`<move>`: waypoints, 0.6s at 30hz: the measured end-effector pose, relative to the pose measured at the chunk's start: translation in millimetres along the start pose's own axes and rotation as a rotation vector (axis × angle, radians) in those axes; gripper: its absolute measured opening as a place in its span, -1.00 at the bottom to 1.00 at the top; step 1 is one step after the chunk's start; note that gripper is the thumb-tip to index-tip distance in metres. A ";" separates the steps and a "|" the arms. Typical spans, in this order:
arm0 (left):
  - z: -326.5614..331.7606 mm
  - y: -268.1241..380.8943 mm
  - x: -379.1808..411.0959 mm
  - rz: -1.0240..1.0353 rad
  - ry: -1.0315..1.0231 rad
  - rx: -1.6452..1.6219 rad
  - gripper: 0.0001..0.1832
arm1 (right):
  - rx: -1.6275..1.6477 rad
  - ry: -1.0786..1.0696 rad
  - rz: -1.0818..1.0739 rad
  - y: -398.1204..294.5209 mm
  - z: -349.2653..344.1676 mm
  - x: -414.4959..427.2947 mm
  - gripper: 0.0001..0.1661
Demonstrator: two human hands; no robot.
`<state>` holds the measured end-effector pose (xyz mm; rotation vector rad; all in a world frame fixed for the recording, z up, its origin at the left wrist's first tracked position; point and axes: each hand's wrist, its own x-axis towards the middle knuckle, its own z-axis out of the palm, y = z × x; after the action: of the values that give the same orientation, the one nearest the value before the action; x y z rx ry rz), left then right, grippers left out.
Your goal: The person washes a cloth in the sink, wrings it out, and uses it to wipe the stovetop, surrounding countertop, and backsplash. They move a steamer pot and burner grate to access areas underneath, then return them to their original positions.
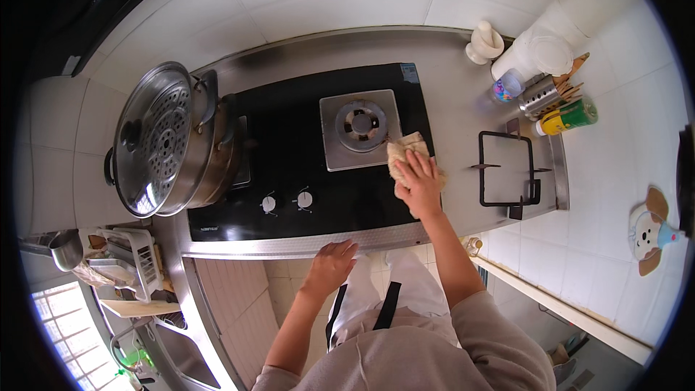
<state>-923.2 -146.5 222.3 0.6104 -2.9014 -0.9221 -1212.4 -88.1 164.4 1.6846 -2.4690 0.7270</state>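
My right hand (422, 187) lies over a folded beige cloth (402, 155), pressing it on the right part of the black glass gas hob (288, 136). The cloth's far end touches the corner of the square steel burner plate (332, 144). On that plate sits a round burner (361, 125) with brownish stains near its rim. My left hand (332, 263) holds nothing and hovers by the counter's front edge (304, 248), its fingers slightly apart. Two white control knobs (305, 199) (269, 205) are on the hob, left of the cloth.
A large steel steamer pot (209, 174) with a glass lid (157, 146) covers the hob's left side. At right, a black pan support (482, 168) lies on the steel counter (453, 119). Behind it stand a utensil holder (540, 98), a green-yellow bottle (567, 117) and a mortar (480, 51).
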 end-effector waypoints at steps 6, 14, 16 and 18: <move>-11.4 1.3 -2.5 0.040 0.043 0.011 -0.56 | -0.058 0.145 0.238 40.3 1.6 -10.3 -0.46; -8.1 -17.4 -22.4 0.070 -0.007 -0.002 -0.57 | 0.226 0.321 0.569 -3.9 -4.4 -100.2 -0.55; -5.3 -20.6 -22.4 0.102 -0.014 -0.024 -0.60 | 0.185 0.372 0.325 -62.3 2.3 -103.2 -0.53; 1.3 -23.1 -16.4 0.146 -0.024 -0.033 -0.63 | 0.178 0.152 0.153 -114.3 16.5 -109.6 -0.45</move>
<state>-900.0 -156.8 209.6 0.3813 -2.8982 -0.9621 -1063.1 -33.4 154.9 1.4389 -2.5112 1.0788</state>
